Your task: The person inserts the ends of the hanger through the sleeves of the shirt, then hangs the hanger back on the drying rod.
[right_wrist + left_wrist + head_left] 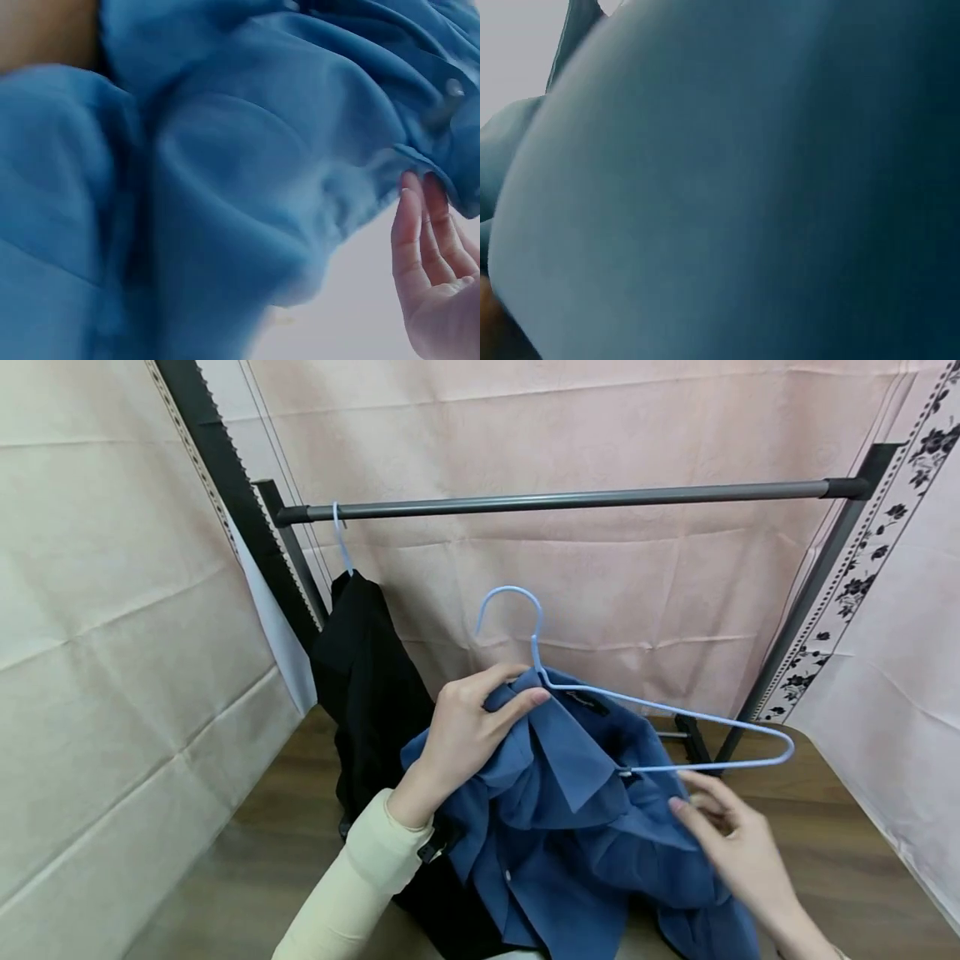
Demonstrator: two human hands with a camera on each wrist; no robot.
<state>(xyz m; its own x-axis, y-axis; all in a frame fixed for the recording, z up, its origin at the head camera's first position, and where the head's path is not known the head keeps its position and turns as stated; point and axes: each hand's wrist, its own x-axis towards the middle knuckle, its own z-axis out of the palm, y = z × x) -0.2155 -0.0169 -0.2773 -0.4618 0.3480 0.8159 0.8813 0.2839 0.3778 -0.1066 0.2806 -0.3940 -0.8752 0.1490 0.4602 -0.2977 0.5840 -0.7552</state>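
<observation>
A blue collared shirt (570,827) hangs bunched around a light blue hanger (712,718). The hanger's hook points up, and its right arm sticks out bare past the collar. My left hand (468,727) grips the collar at the base of the hook, thumb in front. Below the hanger's bottom bar, my right hand (731,835) pinches the shirt's right edge between thumb and fingers. In the right wrist view, the fingertips (411,184) meet the cloth edge. Blurred blue cloth (667,187) fills most of the left wrist view and hides the left hand's grip.
A dark metal rail (570,500) runs across above the hands, on dark posts. At its left end a black garment (367,668) hangs from another light blue hanger (341,539). Pale cloth (637,435) covers the back and sides. Wood-patterned surface (247,860) lies below.
</observation>
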